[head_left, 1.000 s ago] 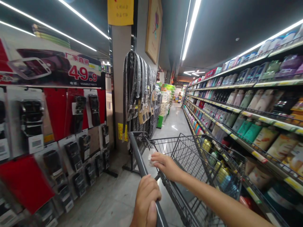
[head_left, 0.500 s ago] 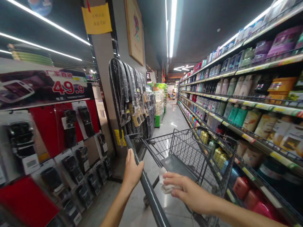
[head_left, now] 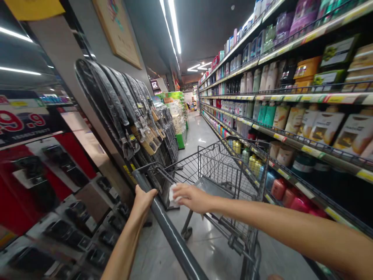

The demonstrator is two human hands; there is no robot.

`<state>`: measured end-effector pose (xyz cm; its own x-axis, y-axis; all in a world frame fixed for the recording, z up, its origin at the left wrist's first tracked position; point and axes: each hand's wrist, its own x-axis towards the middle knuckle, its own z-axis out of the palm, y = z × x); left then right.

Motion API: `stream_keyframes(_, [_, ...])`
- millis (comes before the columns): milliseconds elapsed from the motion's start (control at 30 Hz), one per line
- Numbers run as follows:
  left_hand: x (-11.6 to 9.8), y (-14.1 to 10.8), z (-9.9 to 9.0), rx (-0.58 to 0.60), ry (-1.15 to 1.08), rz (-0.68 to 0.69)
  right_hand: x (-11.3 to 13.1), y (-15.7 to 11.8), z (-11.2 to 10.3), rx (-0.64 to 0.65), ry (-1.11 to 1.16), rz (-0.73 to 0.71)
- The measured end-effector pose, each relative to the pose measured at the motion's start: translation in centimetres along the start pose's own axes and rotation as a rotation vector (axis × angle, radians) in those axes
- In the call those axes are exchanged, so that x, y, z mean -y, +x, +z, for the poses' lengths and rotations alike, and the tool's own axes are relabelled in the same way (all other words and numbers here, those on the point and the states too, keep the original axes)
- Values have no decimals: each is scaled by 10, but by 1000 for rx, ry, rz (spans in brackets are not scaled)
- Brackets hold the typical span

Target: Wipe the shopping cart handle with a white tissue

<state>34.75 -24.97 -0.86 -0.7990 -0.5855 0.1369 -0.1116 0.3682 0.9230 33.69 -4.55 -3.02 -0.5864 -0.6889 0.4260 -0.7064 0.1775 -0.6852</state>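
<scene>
My left hand [head_left: 143, 200] is wrapped round the dark grey handle bar [head_left: 171, 229] of a shopping cart [head_left: 218, 163], close to the bar's far left end. In my right hand [head_left: 190, 197] is a crumpled white cloth or tissue [head_left: 174, 195], pinched under the fingers; its exact kind is unclear. That hand hovers just beyond the bar, over the cart's left side rail. The cart's wire basket has a grey flat panel [head_left: 214, 188] near the handle. I see no goods in the basket.
Shelves of bottles [head_left: 291, 116] line the right side. To the left hang belts in plastic [head_left: 116, 105] and a red rack of packaged belts [head_left: 67, 171]. A tiled aisle [head_left: 196, 132] runs ahead, with stacked white packs [head_left: 176, 118] along its left.
My right hand has moved left and forward with the white cloth, closer to the bar's far end. My left hand keeps its grip. The view has swung to the right.
</scene>
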Motion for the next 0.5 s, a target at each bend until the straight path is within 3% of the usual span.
stream_keyframes(300, [-4, -4, 1, 56, -47, -114, -30, 86, 20, -6, -32, 7])
stream_keyframes(400, [-9, -7, -1, 66, -46, -134, -32, 93, 22, -19, -1, 101])
stream_keyframes(500, [-14, -9, -2, 68, -40, -141, -28, 80, 20, -37, 76, 138])
